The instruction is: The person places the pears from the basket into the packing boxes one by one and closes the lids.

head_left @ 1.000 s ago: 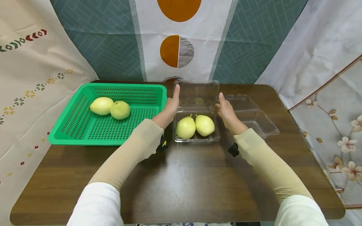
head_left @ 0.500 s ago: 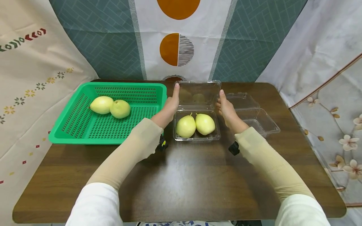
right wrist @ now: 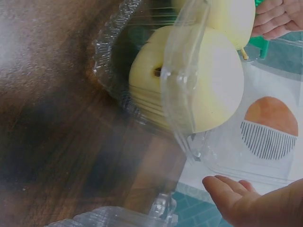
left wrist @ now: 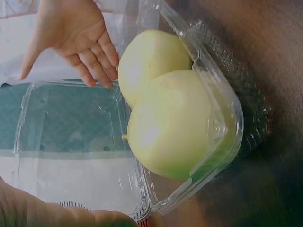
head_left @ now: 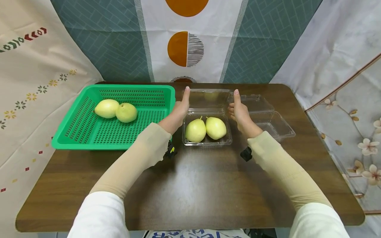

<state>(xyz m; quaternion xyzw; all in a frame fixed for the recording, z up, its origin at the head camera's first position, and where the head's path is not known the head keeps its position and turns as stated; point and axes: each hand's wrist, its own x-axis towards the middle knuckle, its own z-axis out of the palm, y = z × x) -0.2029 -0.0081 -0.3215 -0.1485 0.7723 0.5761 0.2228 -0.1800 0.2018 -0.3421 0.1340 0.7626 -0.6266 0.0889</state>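
Observation:
Two yellow-green pears (head_left: 216, 128) lie side by side, stems to the back, in the base of a clear plastic clamshell box (head_left: 205, 144). The box's lid (head_left: 202, 99) leans back behind them. My left hand (head_left: 180, 110) is at the lid's left side, thumb up, with nothing in its grasp. Opposite it, my right hand (head_left: 240, 114) is held at the right side, thumb raised and fingers extended. In the left wrist view the right palm (left wrist: 75, 33) faces the box, its fingers straight. The left hand's fingers are mostly hidden in the head view.
A green slotted basket (head_left: 113, 146) with two more pears (head_left: 126, 112) stands on the left of the brown wooden table (head_left: 190, 191). Right of the right hand lies a second clear clamshell box (head_left: 276, 125), lid open. Patterned cloths hang behind and at both sides.
The lid has tipped farther back, away from me. My right hand has shifted slightly right and its thumb is more upright. The left hand stays nearly in place.

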